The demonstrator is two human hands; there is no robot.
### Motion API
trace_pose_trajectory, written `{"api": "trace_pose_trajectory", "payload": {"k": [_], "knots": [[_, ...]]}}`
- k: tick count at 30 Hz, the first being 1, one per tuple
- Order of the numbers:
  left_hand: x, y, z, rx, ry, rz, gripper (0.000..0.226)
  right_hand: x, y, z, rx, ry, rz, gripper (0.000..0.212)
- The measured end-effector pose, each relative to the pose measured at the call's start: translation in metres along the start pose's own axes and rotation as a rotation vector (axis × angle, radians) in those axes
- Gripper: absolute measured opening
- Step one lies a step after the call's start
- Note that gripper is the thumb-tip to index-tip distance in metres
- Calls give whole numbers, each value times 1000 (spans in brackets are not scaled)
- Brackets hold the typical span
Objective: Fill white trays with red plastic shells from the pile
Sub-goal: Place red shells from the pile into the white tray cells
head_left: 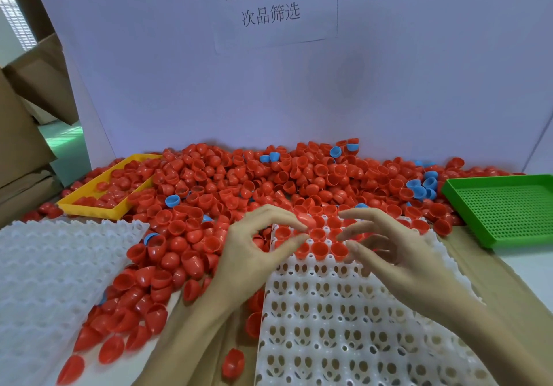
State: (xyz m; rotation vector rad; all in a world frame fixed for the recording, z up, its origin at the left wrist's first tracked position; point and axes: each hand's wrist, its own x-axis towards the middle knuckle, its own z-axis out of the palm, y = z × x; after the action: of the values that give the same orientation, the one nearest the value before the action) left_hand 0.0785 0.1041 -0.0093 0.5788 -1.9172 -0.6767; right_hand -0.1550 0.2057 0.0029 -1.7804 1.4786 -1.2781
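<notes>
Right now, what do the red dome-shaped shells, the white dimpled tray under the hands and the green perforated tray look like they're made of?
Red dome-shaped shells: glossy hard plastic, judging by the sharp highlights and thin rims.
White dimpled tray: moulded plastic, matte and slightly translucent; brown shows through its holes.
Green perforated tray: rigid plastic, probably, with even holes and a satin sheen.

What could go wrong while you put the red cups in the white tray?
Blue shells lie mixed in the red pile, so one might slip into the white tray by mistake. Loose red shells crowd the tray's left edge, so the left hand might knock some off the table.
</notes>
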Motion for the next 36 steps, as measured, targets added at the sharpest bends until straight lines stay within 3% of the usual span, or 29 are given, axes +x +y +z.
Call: {"api": "trace_pose_trajectory", "payload": {"k": [3, 10, 12, 15, 18, 23, 26, 32, 36], "knots": [[-3, 11, 16, -231, -90, -100, 17, -2, -5, 4, 81, -74, -9, 46], [-1, 17, 14, -376, -88, -206, 21, -5, -9, 10, -12, 27, -80, 29], [2, 6, 8, -166, 28, -211, 17, -5, -10, 9, -15, 42, -68, 30], [2, -21, -5, 465, 254, -243, 19, -5, -9, 7, -22, 45, -51, 28], [2, -47, -20, 877, 226, -321, 30, -5, -8, 8, -34, 33, -43, 24], [8, -72, -32, 937, -75, -373, 42, -4, -6, 9, -51, 16, -38, 25], [10, -80, -33, 982, -162, -442, 45, -4, -4, 7, -57, 17, -33, 26], [14, -87, -36, 1067, -233, -460, 52, -3, -3, 4, -45, 28, -32, 27], [13, -83, -38, 966, -141, -312, 42, -3, -3, 4, -50, 33, -34, 28]]}}
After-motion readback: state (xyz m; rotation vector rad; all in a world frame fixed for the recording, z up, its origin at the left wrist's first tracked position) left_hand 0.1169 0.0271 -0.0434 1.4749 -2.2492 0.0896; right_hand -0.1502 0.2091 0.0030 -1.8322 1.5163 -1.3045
